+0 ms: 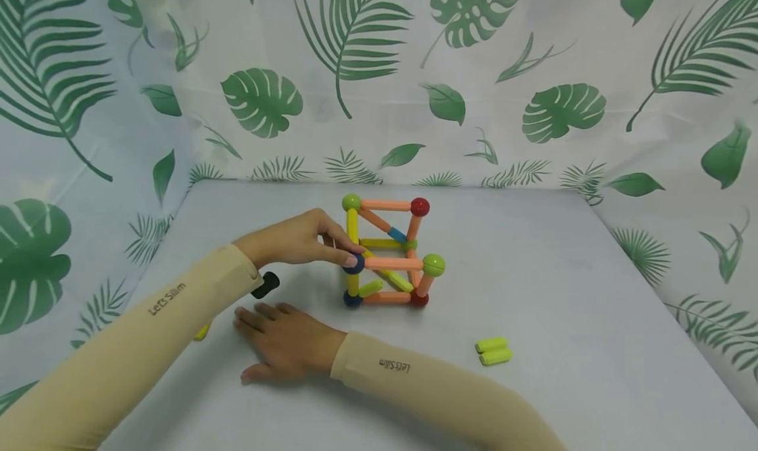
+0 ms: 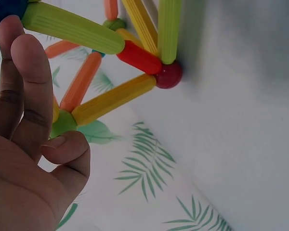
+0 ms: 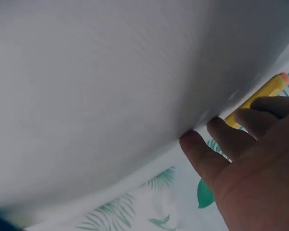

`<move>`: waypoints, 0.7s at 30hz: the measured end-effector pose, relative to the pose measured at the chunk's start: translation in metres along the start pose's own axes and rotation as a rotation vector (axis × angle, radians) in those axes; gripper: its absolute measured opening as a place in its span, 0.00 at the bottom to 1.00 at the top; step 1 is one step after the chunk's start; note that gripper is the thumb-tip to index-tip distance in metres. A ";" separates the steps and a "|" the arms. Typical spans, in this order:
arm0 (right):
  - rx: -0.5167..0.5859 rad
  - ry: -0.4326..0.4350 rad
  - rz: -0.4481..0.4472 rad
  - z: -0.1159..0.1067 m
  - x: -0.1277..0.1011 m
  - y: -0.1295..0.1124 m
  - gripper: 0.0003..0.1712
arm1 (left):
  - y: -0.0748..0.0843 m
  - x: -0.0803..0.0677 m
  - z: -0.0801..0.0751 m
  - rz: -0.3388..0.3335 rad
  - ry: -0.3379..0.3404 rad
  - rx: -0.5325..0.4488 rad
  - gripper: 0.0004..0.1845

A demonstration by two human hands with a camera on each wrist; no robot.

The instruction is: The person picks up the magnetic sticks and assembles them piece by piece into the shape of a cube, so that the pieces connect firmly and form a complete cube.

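A frame of magnetic building sticks and balls (image 1: pixel 393 264) stands on the table, its sticks orange, yellow and lime. My left hand (image 1: pixel 302 240) reaches it from the left and pinches the dark blue ball (image 1: pixel 354 264) at its upper front corner with thumb and fingertips. In the left wrist view that blue ball (image 2: pixel 5 13) is cut off by the edge, with a lime stick (image 2: pixel 77 29) running from it. My right hand (image 1: pixel 290 342) lies palm down on the table with fingers spread, holding nothing. Beyond its fingers is a yellow stick (image 3: pixel 260 98), partly hidden.
Two short lime sticks (image 1: pixel 494 351) lie side by side on the table to the right. A small black object (image 1: pixel 266 284) shows below my left wrist. Leaf-patterned cloth (image 1: pixel 379 108) hangs behind the white table (image 1: pixel 568 273) and along its sides.
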State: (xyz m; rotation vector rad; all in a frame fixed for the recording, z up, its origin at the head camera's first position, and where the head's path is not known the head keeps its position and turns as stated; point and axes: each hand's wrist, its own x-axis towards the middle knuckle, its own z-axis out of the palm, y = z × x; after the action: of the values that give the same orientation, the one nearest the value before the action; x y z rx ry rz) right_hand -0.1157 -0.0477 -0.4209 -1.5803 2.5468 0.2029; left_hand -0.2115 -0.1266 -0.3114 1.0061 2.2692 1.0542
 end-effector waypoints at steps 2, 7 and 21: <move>0.009 -0.009 0.005 -0.002 0.009 -0.002 0.50 | 0.000 0.000 -0.001 -0.010 -0.003 0.003 0.15; 0.007 -0.012 -0.006 -0.005 0.025 -0.005 0.48 | -0.001 -0.001 -0.002 -0.035 -0.012 0.007 0.16; -0.034 0.044 -0.054 -0.013 0.035 -0.007 0.40 | -0.001 -0.001 -0.003 -0.039 -0.014 0.019 0.17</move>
State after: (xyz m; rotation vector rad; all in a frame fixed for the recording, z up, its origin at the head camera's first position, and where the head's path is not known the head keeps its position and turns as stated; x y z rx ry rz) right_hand -0.1256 -0.0836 -0.4152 -1.6811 2.5426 0.2088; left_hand -0.2129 -0.1295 -0.3104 0.9694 2.2825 1.0082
